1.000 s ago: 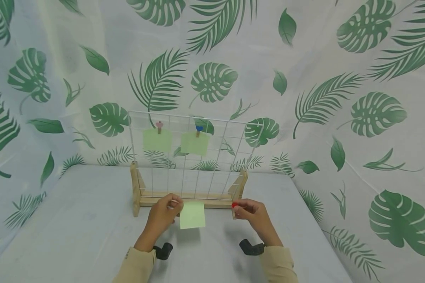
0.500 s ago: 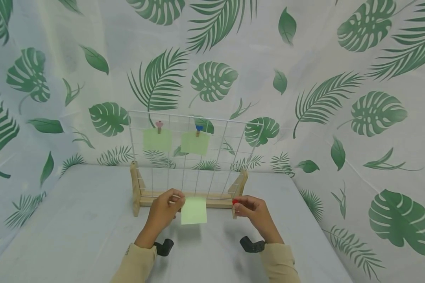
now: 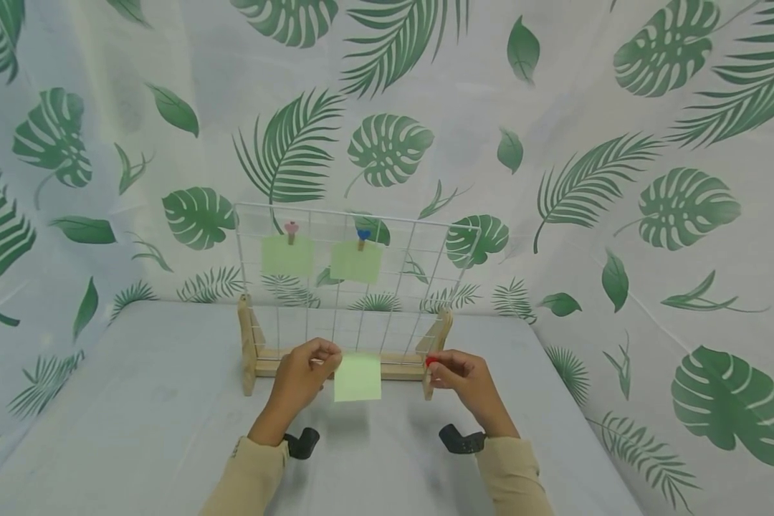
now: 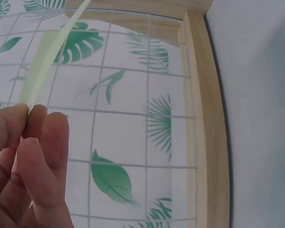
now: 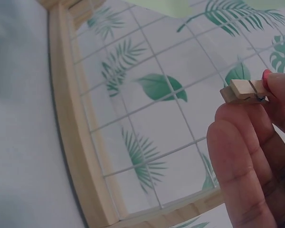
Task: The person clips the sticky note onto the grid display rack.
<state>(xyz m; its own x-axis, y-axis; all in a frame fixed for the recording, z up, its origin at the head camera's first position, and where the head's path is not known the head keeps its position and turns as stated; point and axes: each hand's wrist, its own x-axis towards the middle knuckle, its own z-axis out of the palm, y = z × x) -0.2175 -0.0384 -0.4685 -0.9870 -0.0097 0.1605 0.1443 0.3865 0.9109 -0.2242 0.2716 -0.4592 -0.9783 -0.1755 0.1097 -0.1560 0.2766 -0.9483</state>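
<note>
My left hand (image 3: 302,376) pinches a pale green sticky note (image 3: 357,378) by its left edge, in front of the wire grid's wooden base. The left wrist view shows this note (image 4: 50,54) nearly edge-on between thumb and fingers. My right hand (image 3: 467,380) grips a small wooden clothespin (image 5: 244,90) with a red top (image 3: 430,360), near the stand's right foot. Behind both hands stands the white wire grid (image 3: 387,315). Two green notes hang from it: one (image 3: 287,256) under a pink-topped clothespin (image 3: 291,229), the other (image 3: 356,264) under a blue-topped clothespin (image 3: 362,238).
The grid stands in a wooden frame (image 3: 248,351) on a table with a white cover (image 3: 168,401). A leaf-printed curtain (image 3: 451,107) surrounds it. A black wrist device (image 3: 303,443) sits at the left wrist, and another (image 3: 459,439) at the right.
Both hands have risen slightly toward the grid. The left hand and its sticky note have also shifted a little to the right. The notes hanging on the grid have stayed put.
</note>
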